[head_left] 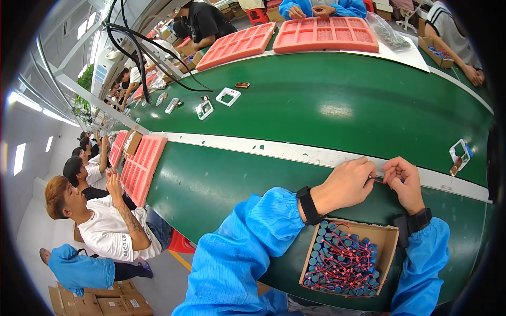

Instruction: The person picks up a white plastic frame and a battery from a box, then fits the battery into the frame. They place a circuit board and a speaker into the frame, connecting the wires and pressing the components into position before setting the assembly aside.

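Observation:
Both of my hands are raised over the green bench, close together, just beyond an open cardboard box [392,247]. A short red wire [378,181] runs between them. My left hand [349,183] is closed around one end, where a small dark tip shows; the fingers hide the rest. At the other end, the thumb and fingers of my right hand [405,181] pinch the wire. The box holds many blue-green cylindrical parts [316,254] with tangled red leads [342,263]. It sits between my forearms, near the front edge.
Past a white divider strip [284,151] a second green surface [337,105] carries white frames [228,97]; another frame [460,156] lies at right. Pink trays [143,168] stand at left and far side [327,37]. Black cables [139,50] hang upper left. People work around the benches.

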A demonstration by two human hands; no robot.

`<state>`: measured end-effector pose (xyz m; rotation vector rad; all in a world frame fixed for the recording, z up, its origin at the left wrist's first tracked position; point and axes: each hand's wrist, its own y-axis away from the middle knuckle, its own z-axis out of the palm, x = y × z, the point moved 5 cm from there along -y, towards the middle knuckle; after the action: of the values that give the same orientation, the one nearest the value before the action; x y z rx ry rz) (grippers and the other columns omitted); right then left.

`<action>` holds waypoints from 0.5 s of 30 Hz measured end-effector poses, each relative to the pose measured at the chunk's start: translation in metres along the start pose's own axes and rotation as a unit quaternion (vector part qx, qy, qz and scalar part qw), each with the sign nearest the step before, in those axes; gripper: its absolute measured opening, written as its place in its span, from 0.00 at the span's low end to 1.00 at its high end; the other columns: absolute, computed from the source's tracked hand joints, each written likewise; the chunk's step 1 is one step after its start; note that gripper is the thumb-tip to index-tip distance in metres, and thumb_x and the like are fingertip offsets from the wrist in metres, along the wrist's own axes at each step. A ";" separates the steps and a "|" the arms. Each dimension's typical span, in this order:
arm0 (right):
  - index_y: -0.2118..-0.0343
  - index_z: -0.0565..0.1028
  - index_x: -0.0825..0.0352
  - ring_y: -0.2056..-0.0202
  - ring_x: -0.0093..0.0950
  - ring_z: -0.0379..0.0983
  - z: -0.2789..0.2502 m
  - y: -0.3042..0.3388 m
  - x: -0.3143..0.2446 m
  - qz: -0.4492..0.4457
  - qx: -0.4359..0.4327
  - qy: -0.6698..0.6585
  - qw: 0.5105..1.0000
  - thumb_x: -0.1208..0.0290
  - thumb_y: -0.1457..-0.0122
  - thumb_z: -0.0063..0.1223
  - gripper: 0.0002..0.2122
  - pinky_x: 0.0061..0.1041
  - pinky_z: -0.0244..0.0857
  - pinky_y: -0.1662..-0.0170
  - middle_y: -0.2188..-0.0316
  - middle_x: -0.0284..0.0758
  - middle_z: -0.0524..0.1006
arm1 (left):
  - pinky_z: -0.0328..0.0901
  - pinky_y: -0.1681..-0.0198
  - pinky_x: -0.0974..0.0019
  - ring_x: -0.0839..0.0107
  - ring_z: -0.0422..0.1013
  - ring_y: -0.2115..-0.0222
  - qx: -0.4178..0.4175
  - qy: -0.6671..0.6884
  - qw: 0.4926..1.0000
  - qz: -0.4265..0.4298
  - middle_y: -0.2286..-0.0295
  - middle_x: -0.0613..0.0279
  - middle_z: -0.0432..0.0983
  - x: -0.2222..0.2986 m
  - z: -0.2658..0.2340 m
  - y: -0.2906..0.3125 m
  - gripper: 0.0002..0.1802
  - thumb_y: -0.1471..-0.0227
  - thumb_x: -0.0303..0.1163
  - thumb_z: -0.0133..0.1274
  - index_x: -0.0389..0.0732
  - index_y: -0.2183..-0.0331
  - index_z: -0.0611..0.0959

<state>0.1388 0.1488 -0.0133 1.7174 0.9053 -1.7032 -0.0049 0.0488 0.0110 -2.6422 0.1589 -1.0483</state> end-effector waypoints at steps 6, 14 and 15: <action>0.63 0.73 0.72 0.74 0.15 0.67 0.001 0.000 0.000 -0.020 0.010 0.014 1.000 0.83 0.53 0.43 0.13 0.13 0.62 0.69 0.75 0.29 0.74 | 0.68 0.67 0.53 0.51 0.74 0.71 0.017 0.006 1.000 0.005 0.74 0.50 0.76 0.003 -0.002 -0.002 0.05 0.48 0.26 0.54 0.34 0.71 0.78; 0.64 0.74 0.72 0.71 0.16 0.70 0.002 -0.001 0.002 -0.004 0.001 0.000 1.000 0.84 0.53 0.44 0.12 0.15 0.65 0.65 0.74 0.30 0.74 | 0.66 0.68 0.49 0.46 0.72 0.71 0.013 0.005 1.000 0.014 0.74 0.46 0.75 0.006 -0.005 -0.002 0.12 0.42 0.30 0.51 0.33 0.73 0.77; 0.64 0.74 0.72 0.71 0.16 0.70 0.002 -0.001 0.002 -0.006 0.001 -0.001 1.000 0.84 0.53 0.44 0.12 0.15 0.65 0.65 0.74 0.29 0.74 | 0.66 0.68 0.49 0.46 0.72 0.72 0.011 0.010 1.000 0.016 0.75 0.46 0.75 0.007 -0.006 -0.002 0.13 0.41 0.31 0.50 0.32 0.74 0.77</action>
<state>0.1368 0.1479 -0.0150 1.7150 0.9158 -1.7122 -0.0035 0.0480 0.0201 -2.6026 0.1916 -1.0603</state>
